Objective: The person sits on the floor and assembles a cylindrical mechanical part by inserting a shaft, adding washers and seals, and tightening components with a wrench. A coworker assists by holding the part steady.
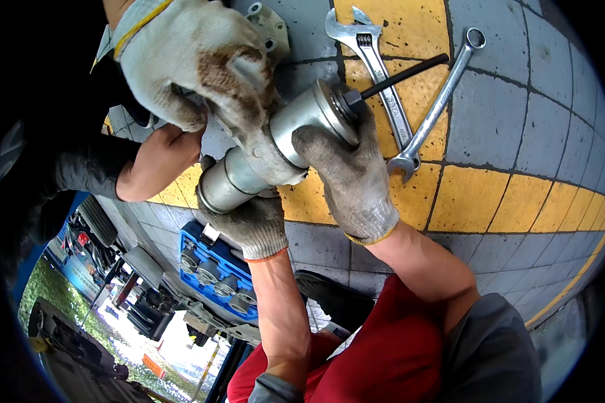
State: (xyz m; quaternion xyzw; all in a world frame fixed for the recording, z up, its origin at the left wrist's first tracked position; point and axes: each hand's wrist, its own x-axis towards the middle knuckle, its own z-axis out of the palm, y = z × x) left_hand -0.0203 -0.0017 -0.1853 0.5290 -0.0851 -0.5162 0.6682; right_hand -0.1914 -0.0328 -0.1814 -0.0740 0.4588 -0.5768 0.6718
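Note:
A silver bushing press tool runs diagonally, with one steel cup [311,122] at upper right and another cup [230,180] at lower left. Between them sits the eye of a cast metal arm [265,156]. From the upper cup, past a hex nut, a black threaded rod [405,76] sticks out. My left hand [249,225], in a grey knit glove, is wrapped under the lower cup. My right hand [353,178], also gloved, grips the upper cup. Another person's stained white-gloved hand [202,60] rests over the arm; a bare hand [165,158] is close by.
An adjustable wrench [380,77] and a combination wrench [440,104] lie on the grey and yellow tiles to the right. A blue case [188,235] holding several steel cups is below left. A dark shoe [333,295] stands beside it. Vehicle parts crowd the lower left.

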